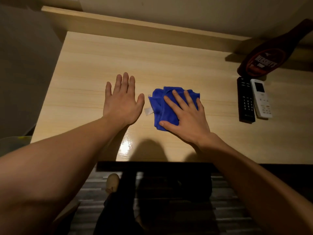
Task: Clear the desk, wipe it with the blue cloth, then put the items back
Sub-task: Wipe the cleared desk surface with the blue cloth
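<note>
A folded blue cloth (160,102) with a small white tag lies on the light wooden desk (94,65), near the middle. My right hand (186,116) presses flat on top of the cloth, fingers spread, thumb at its near edge. My left hand (121,100) lies flat and open on the bare desk just left of the cloth, holding nothing. At the desk's right side lie a black remote (245,100) and a white remote (261,99) side by side, and behind them stands a brown chocolate syrup bottle (264,60).
A raised wooden ledge (135,24) runs along the back of the desk against the wall. A dark chair or drawer front (152,167) sits at the desk's near edge, with my legs and a slipper (112,182) on the floor below.
</note>
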### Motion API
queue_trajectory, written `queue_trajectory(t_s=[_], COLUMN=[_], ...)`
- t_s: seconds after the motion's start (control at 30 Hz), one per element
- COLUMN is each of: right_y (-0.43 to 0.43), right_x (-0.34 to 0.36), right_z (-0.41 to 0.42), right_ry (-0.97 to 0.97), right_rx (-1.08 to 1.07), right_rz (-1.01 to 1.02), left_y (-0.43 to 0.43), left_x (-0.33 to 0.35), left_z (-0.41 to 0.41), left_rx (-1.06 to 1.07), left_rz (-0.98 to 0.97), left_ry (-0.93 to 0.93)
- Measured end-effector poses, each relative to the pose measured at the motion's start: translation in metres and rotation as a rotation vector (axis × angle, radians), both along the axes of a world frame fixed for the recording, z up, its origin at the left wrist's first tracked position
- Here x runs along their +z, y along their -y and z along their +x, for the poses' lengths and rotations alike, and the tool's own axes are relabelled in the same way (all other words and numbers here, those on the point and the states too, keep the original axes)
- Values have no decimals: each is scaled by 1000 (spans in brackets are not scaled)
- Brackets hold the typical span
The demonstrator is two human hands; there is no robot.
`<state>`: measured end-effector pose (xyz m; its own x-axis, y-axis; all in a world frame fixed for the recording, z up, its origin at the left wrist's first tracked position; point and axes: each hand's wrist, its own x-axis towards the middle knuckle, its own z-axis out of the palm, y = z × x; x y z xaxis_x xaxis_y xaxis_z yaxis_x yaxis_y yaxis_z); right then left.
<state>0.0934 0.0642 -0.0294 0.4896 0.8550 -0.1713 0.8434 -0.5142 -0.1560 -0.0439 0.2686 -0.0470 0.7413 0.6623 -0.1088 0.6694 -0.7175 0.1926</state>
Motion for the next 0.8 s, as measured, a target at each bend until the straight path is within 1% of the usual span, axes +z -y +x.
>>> queue_trajectory(t_s=[0.27, 0.47, 0.57, 0.67, 0.73, 0.8], right_y=[48, 76, 87, 94, 98, 100], right_x=[0, -6, -12, -15, -17, -17], right_z=[-39, -58, -66, -67, -69, -74], right_ry=[1, -4, 18, -12, -48, -123], right_rx=[28, 56, 59, 66, 50, -26], right_rz=[-19, 55, 135, 241, 363, 492], left_y=[0, -1, -1, -2, -3, -5], left_x=[1, 4, 4, 5, 5, 5], left_z=[-2, -2, -1, -1, -1, -1], left_rx=[-9, -19, -22, -27, -31, -34], left_rz=[-5, -14, -10, -13, -22, -38], left_ry=[-2, -10, -14, -14, -2, 0])
